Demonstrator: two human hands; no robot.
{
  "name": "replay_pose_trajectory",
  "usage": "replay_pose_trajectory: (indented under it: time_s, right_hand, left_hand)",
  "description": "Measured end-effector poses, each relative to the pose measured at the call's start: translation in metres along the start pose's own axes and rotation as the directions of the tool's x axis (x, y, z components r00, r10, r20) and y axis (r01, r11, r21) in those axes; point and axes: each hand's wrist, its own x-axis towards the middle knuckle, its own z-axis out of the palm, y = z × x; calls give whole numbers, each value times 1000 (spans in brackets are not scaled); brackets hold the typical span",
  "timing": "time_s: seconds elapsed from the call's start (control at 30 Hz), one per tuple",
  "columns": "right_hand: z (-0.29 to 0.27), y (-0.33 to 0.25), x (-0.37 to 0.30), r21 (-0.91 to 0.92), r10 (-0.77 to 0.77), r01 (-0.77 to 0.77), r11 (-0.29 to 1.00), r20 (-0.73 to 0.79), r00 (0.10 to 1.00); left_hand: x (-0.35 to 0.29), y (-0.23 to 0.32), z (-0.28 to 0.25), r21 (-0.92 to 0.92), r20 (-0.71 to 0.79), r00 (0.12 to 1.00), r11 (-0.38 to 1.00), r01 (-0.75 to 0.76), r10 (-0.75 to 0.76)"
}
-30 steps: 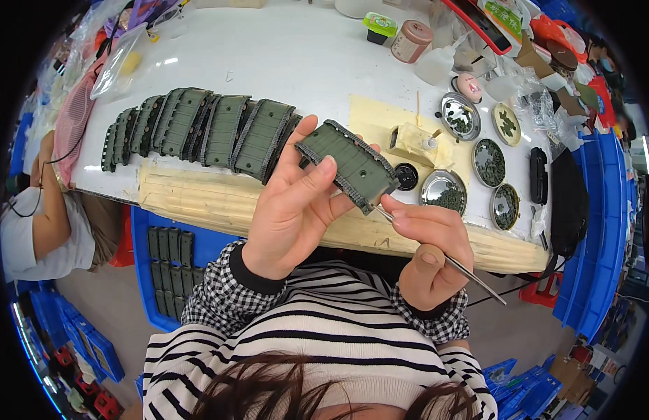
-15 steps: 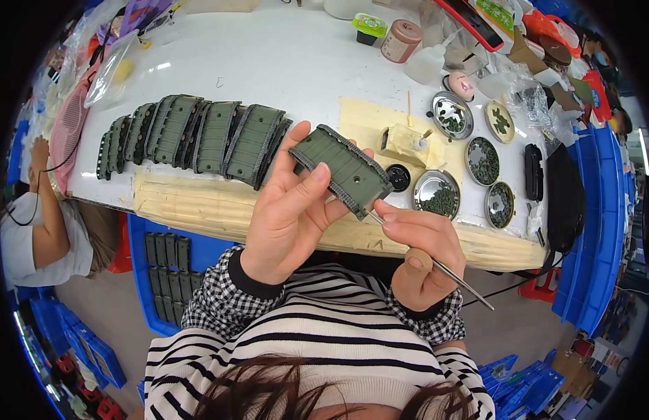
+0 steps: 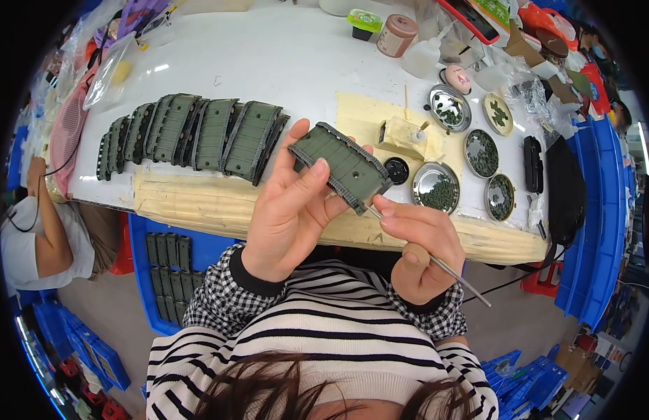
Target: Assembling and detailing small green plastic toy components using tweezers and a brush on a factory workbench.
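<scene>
- Olive-green panel, gently curved and matt, with thin raised lines across its face, dark toothed strips down both long edges and a small round hole near one end; it's held up in front of the table's edge.
- Left hand: thumb flat on the panel's face, other fingers behind, pinching it; the panel hides most of their length.
- Right hand: fingers closed round a slim, smooth metal rod, its thin end at the panel's lower corner; from here I can't tell whether the tip touches.
- To the left, a row of similar panels leans overlapped on the glossy white table.
- Padded cream strip along the front edge, partly blocked by both hands.
- Beyond the right hand: shiny round dish of dark green bits, crinkled taped block.
- Below, a blue crate holds dark oblong pieces.
- Far left, another person's arm.
</scene>
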Motion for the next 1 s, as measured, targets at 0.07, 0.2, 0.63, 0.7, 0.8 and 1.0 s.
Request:
replay_pose_trajectory:
  time_s: [0.07, 0.2, 0.63, 0.7, 0.8, 1.0]
  right_hand:
    - [1, -2, -3, -33, -3, 4, 999, 16, 1000]
    - [1, -1, -4, -53, -58, 59, 997, 25, 998]
    - [4, 3, -18, 175, -75, 110, 978, -196, 978]
    - [8, -3, -24, 281, -63, 146, 949, -284, 957]
    - [0, -15, -27, 239, -95, 155, 959, -245, 965]
    - [-9, -25, -38, 100, -152, 176, 979, -212, 965]
  left_hand:
    - [-1, -1, 0, 0, -2, 1000, 1000, 4, -4]
    - [0, -2, 1, -26, -5, 1000, 1000, 13, -13]
    - [5, 1, -4, -142, 122, 984, 978, 150, -133]
    - [5, 0, -3, -175, 95, 986, 972, 155, -140]
    - [3, -2, -5, -262, 58, 986, 950, 168, -159]
    - [-8, -8, -6, -491, 169, 957, 821, 290, -237]
